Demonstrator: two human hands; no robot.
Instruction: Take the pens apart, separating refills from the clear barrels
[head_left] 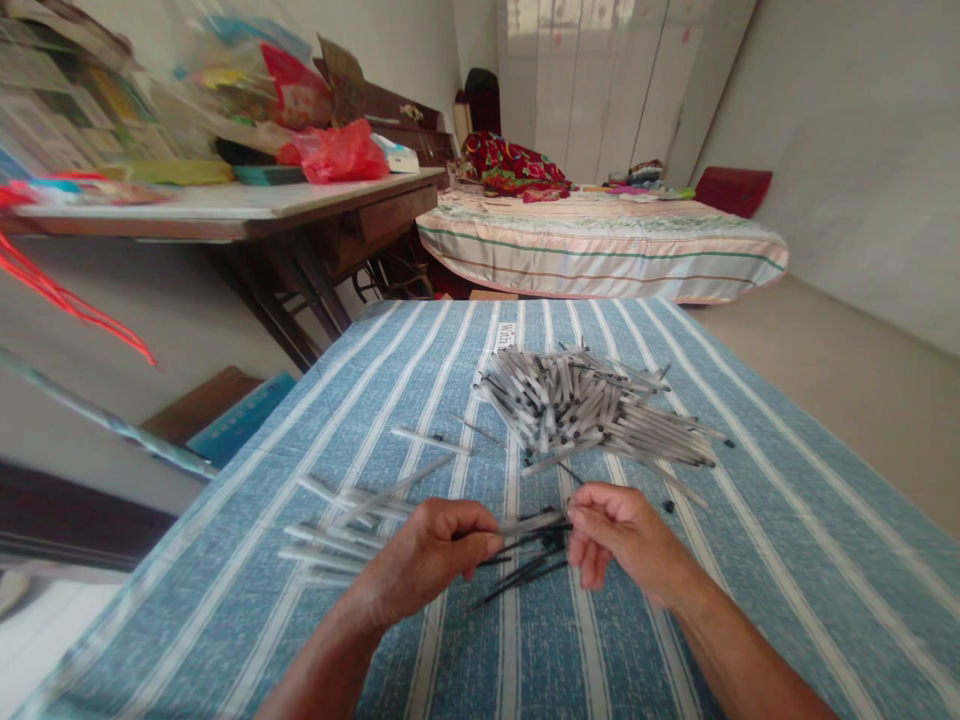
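Observation:
My left hand (454,540) is closed on one end of a thin translucent plastic tube (529,523), held low above the table. At the tube's other end, the thumb and fingertips of my right hand (619,530) are pinched together; exactly what they grip there is hidden. Below and between both hands lie several thin black sticks (525,575). Beyond them is a large heap of whitish tubes with dark ends (570,400). Left of my left hand, more pale tubes (330,545) lie in a loose group.
A blue-and-white striped cloth (262,560) covers the table. One loose tube (431,440) and a small black piece (669,507) lie apart from the heap. To the left stands a sewing-machine table (300,200) with bags on it; a bed (600,240) is behind.

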